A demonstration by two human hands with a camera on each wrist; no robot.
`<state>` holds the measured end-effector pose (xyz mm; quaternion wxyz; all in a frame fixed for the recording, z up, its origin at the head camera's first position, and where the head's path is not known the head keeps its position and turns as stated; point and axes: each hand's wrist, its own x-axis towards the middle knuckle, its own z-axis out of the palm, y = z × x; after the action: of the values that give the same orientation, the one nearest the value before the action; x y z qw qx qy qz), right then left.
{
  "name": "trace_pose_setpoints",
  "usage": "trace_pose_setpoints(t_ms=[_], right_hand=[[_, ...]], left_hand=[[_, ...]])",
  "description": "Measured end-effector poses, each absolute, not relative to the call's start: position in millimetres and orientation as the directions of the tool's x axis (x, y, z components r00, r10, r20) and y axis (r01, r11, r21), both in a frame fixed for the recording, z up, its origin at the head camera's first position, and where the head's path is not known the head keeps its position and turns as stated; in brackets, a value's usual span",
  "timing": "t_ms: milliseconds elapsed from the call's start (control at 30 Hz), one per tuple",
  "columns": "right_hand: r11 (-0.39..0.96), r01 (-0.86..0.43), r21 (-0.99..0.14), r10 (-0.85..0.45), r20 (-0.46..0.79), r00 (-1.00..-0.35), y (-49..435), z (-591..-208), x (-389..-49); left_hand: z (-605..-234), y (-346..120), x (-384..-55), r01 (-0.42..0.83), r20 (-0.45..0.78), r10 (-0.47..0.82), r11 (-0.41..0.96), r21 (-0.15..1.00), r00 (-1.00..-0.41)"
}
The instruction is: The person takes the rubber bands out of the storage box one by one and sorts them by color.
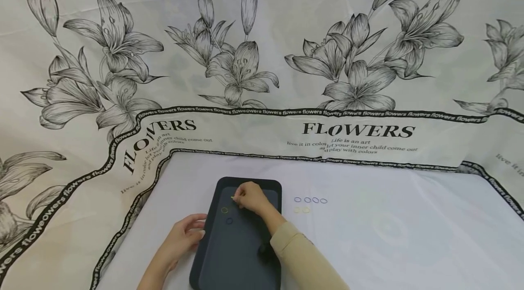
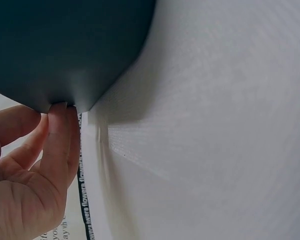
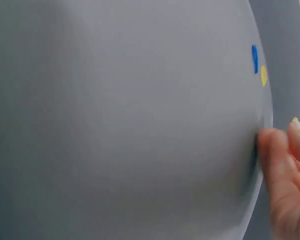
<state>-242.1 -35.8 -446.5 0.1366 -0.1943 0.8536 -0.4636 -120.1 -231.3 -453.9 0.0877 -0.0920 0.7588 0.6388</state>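
Right hand [image 1: 251,197] in a pinch on a yellow bit [image 1: 233,198] (shape mostly hidden) over dark tray [image 1: 233,260]

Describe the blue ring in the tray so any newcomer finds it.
Find the dark tray on the white surface. In its left half, a yellow ring and the blue ring lie close together, the blue one lower in the head view. It is the only blue ring in the tray; four others lie outside, to the right.

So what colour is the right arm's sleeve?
Beige; the sleeve shows best in the head view.
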Motion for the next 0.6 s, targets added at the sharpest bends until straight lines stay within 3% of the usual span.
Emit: trace_pose_setpoints(t_ms=[600], right_hand=[[0.287,-0.003,-0.958,-0.382,-0.112,-0.917,-18.3,-445.8,-249.9]], left_hand=[[-453.7,-230.8,-120.4,-0.261,-0.259,-0.034,0.179,0.948,-0.965]])
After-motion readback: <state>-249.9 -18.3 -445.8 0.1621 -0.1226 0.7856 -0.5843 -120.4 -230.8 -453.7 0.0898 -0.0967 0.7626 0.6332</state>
